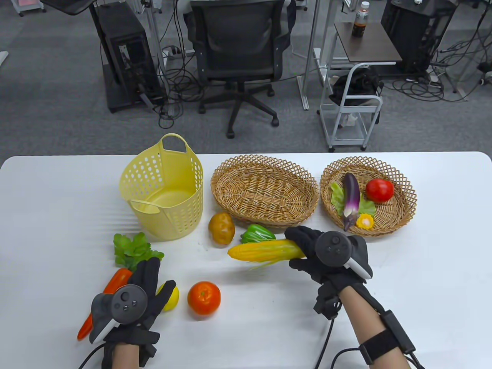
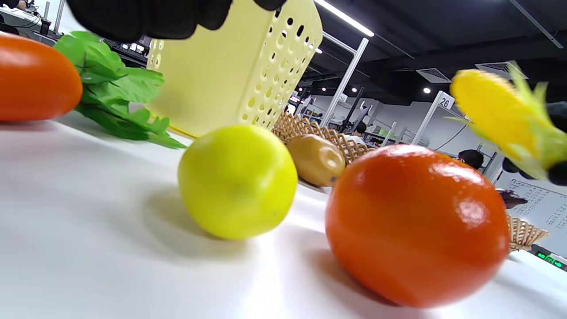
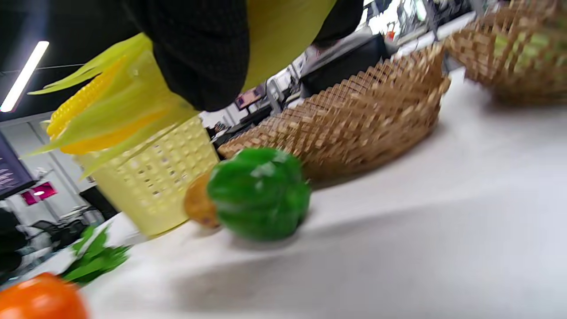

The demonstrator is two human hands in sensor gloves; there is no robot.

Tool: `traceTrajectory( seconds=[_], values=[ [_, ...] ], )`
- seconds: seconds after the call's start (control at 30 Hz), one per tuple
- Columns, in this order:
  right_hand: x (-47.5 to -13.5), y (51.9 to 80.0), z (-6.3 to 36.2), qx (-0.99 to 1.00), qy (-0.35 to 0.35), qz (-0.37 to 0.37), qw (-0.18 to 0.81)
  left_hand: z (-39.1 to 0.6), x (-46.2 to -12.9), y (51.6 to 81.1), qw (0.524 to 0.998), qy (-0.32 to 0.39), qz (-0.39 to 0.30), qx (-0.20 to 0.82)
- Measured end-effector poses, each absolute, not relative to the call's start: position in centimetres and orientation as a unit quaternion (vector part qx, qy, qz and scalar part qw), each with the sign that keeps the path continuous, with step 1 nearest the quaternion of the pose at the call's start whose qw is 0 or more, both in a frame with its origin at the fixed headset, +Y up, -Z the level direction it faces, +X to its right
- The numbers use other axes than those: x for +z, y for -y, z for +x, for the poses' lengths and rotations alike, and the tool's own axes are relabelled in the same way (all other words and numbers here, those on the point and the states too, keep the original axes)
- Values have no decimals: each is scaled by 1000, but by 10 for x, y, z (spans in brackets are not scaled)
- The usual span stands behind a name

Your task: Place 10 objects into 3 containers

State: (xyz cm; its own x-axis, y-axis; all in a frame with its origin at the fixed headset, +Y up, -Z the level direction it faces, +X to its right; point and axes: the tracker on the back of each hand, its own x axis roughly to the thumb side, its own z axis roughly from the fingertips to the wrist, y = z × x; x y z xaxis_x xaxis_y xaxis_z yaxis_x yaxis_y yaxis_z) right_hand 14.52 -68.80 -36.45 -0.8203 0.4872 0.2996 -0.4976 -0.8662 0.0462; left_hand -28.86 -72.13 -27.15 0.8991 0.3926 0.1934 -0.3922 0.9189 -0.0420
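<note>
My right hand (image 1: 303,250) grips a yellow corn cob (image 1: 265,251) by its right end and holds it above the table, in front of the green pepper (image 1: 256,233). The cob also shows in the right wrist view (image 3: 97,115). My left hand (image 1: 153,276) lies open, fingers spread, over the carrot (image 1: 111,288) and the lemon (image 1: 172,298), holding nothing. An orange (image 1: 204,298), a potato (image 1: 221,228) and a lettuce (image 1: 132,250) lie loose. The yellow plastic basket (image 1: 165,192) and the middle wicker basket (image 1: 265,190) are empty. The right wicker basket (image 1: 403,207) holds an eggplant, a tomato, a leaf and a corn slice.
The table's far edge runs just behind the baskets. Beyond it stand an office chair (image 1: 238,46) and a white cart (image 1: 351,115). In the left wrist view the lemon (image 2: 237,181) and the orange (image 2: 416,226) lie close in front of the camera.
</note>
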Motion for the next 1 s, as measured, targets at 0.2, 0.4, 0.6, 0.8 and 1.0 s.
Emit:
traceTrajectory(
  seconds=[0.2, 0.4, 0.6, 0.8, 1.0],
  values=[
    [-402, 684, 129, 968, 33, 63, 240, -291, -271, 721, 974, 96, 3, 205],
    [-432, 695, 117, 969, 24, -8, 244, -290, -271, 721, 974, 96, 0, 205],
    [-452, 703, 114, 972, -1, -53, 231, -290, -271, 721, 974, 98, 1, 204],
    [-460, 709, 114, 972, -10, -81, 219, -289, -272, 721, 974, 99, 0, 204],
    [-463, 712, 111, 975, -9, -85, 203, -289, -272, 721, 974, 101, -2, 203]
  ],
)
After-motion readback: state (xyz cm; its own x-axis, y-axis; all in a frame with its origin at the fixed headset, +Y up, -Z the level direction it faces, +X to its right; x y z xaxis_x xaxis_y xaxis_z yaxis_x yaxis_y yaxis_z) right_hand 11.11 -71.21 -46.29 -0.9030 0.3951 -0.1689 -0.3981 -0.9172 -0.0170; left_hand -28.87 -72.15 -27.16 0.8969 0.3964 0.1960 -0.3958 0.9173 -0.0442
